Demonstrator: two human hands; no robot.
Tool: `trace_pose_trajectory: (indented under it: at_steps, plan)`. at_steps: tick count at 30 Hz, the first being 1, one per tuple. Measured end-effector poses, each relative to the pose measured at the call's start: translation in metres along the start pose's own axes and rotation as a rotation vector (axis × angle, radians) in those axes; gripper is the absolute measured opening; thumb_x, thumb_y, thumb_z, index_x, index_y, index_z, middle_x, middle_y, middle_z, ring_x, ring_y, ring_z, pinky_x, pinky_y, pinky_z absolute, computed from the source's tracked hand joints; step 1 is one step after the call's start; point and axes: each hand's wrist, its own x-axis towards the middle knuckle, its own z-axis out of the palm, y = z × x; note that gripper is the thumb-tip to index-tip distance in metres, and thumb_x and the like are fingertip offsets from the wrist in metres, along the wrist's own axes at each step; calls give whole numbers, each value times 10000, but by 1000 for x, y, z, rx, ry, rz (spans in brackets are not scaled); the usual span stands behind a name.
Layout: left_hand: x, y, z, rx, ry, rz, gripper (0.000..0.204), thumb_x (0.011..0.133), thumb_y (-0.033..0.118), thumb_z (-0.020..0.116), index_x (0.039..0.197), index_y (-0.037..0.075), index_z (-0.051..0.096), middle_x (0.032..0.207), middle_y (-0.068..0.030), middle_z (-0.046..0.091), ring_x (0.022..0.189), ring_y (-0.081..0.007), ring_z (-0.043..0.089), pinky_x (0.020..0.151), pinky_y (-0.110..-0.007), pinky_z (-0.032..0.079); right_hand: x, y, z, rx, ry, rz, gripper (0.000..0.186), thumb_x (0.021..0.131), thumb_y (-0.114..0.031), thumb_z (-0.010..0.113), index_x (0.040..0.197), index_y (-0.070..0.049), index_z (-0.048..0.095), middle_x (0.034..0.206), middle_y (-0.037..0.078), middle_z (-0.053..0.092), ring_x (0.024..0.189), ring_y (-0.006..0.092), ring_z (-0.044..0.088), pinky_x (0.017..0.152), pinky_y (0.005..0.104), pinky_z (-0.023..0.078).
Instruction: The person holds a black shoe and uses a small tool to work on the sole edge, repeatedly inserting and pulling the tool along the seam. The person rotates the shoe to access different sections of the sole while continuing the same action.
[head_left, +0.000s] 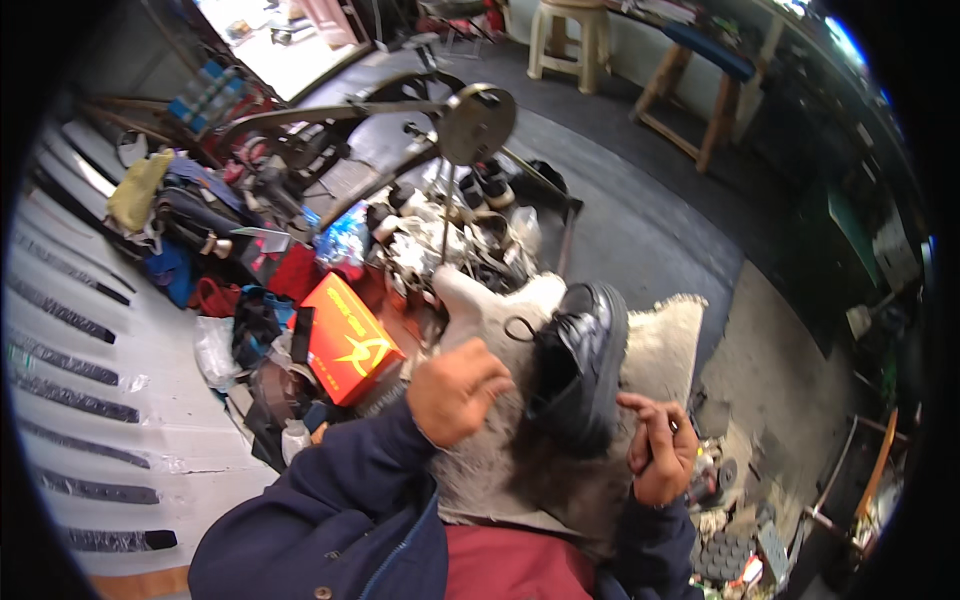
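Note:
A black lace-up shoe (590,350) lies on its side or tilted on a worn pale cloth (660,330) over my lap, its lace looping out to the left. My left hand (458,390) is left of the shoe with curled fingers pinched together; whatever they hold is too small to tell. My right hand (660,450) is just right of the shoe's lower end, fingers bent and pressed together, perhaps around something small and dark that I cannot make out.
An orange box (350,340) sits among piled bags and shoes (420,235). A metal machine with a disc (475,125) stands ahead. Belts hang on a white board (80,400) at left. A plastic stool (568,30) and wooden stool (700,90) stand at back.

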Motion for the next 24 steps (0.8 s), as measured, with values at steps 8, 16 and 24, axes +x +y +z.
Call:
trace_pose_trajectory:
  at_steps: [8,16,24]
  plan:
    - [30,9,32,-1471,35,-245,296,1124,331,462,966,90,528,876,-90,664,871,-290,715,899,-481,589,-7,-3,3,-1016,-54,-176,405,795,-355,897,827,-31,656,678,97,638,564,217,622,547,324,485]
    - [62,-12,25,-1456,308,-304,297,1102,333,533,927,93,529,678,33,328,546,-92,301,518,-282,343,-13,17,9,-1124,15,-337,565,658,-426,984,684,-76,541,523,29,506,425,153,472,432,303,384]
    - [43,-60,0,-1386,468,-293,271,1084,302,580,921,87,559,658,56,321,516,-64,262,474,-262,276,-15,24,12,-1051,-24,-375,509,702,-300,977,622,-65,532,494,56,510,408,186,482,423,316,384]
